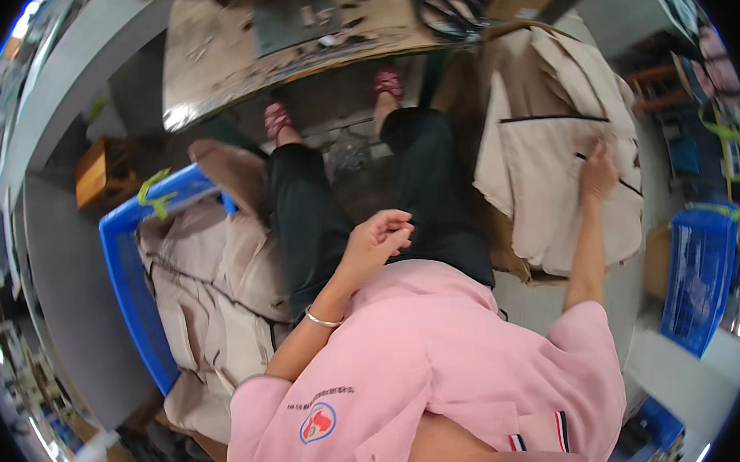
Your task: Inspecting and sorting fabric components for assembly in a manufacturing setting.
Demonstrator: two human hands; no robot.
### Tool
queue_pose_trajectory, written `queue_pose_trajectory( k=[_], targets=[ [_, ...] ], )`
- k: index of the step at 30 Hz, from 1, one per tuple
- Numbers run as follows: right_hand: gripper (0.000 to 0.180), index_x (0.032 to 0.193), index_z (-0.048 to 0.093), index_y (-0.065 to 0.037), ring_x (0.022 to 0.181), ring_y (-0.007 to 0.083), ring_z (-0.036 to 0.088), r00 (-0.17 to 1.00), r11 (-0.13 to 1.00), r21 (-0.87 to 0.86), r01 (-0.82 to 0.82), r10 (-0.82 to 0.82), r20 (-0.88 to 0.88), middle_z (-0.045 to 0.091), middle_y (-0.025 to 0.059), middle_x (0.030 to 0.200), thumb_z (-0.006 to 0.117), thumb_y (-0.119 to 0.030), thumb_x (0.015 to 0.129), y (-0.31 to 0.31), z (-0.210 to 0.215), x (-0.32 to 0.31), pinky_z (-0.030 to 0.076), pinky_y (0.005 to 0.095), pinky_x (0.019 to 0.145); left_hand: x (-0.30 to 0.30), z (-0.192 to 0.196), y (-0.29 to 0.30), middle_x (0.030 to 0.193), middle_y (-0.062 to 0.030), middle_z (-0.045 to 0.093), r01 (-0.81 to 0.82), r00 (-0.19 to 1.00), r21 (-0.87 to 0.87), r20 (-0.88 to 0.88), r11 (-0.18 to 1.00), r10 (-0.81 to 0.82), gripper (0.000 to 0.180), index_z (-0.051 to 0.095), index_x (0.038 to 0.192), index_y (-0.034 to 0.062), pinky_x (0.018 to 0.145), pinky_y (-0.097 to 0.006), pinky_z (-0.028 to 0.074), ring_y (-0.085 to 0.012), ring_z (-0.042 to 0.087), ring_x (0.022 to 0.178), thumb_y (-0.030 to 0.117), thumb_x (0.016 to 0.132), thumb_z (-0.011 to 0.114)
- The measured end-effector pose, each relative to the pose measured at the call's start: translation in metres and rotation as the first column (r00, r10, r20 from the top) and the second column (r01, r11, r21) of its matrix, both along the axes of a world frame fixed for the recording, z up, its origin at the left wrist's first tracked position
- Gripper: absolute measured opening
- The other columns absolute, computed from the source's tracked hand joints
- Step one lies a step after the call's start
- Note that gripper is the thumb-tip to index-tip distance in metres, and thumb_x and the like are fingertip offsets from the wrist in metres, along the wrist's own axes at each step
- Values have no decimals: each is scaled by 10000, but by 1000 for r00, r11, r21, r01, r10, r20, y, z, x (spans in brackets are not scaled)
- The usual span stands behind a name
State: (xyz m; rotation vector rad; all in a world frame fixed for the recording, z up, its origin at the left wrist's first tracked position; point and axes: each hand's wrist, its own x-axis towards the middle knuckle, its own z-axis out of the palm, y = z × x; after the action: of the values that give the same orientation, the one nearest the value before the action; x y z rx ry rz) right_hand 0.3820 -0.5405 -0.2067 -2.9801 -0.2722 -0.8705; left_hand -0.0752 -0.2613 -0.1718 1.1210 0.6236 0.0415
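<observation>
My left hand [378, 241] hovers over my lap, its fingers loosely curled and apart, with nothing visible in them. At the right, my right hand [599, 172] rests on a stack of beige fabric pieces [547, 184], fingers bent and closed against the cloth. Beside its fingertips a small black tab [581, 156] shows; whether the hand touches it I cannot tell. A dark strip runs across the top piece, and the stack lies on a brown carton [501, 239].
A blue crate [134, 299] full of beige fabric pieces [211, 285] with dark edging stands at my left. Ahead is a worktable [212, 57] bearing large scissors [449, 11], a dark plate [283, 27] and scattered scraps. A second blue crate [699, 277] stands far right.
</observation>
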Motion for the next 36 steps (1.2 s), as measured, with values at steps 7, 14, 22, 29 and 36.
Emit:
queue_pose_trajectory(
  k=[7, 14, 22, 29, 36],
  targets=[
    [360, 1162, 662, -107, 938, 322, 695, 943, 994, -22, -105, 107, 314, 728, 135, 1040, 533, -412, 1022, -20, 102, 25, 549, 450, 771, -58, -32, 27, 939, -42, 712, -354, 908, 421, -60, 835, 415, 179, 682, 1112, -4, 740, -222, 533, -85, 663, 850, 104, 980, 630],
    [443, 1287, 615, -34, 1091, 352, 630, 709, 851, -141, -506, 503, 493, 667, 181, 1161, 615, -367, 994, 60, 154, -62, 513, 456, 916, -118, -76, 68, 1151, -144, 670, -352, 680, 850, -54, 391, 731, 378, 657, 1199, 63, 986, -376, 466, -295, 616, 1140, 55, 826, 717],
    [429, 1329, 604, -84, 1268, 301, 509, 466, 493, -250, -833, 870, 160, 533, 130, 1350, 709, -139, 917, 154, 121, -220, 425, 467, 1087, -168, -107, 106, 1498, -166, 438, 312, 565, 942, -291, 126, 772, 910, 452, 1462, 223, 1128, -540, 306, -390, 407, 1389, 142, 649, 853],
    [319, 1164, 681, -34, 1205, 314, 538, 255, 264, 61, -963, 959, -120, 554, 153, 1274, 735, -56, 850, 196, 94, -296, 454, 488, 1037, -203, -115, 139, 1215, -116, 635, -99, 603, 981, -75, 168, 794, 594, 631, 1270, 229, 891, -421, 482, -301, 611, 1110, 9, 727, 722],
    [316, 1129, 675, -23, 1132, 333, 573, -147, -85, 257, -963, 961, -235, 577, 135, 1268, 730, -11, 819, 247, 80, -331, 458, 448, 989, -340, -14, 167, 1031, -89, 738, -316, 364, 919, 347, -236, 865, 481, 722, 1125, 69, 915, -308, 514, -201, 686, 988, -166, 740, 554]
  ],
)
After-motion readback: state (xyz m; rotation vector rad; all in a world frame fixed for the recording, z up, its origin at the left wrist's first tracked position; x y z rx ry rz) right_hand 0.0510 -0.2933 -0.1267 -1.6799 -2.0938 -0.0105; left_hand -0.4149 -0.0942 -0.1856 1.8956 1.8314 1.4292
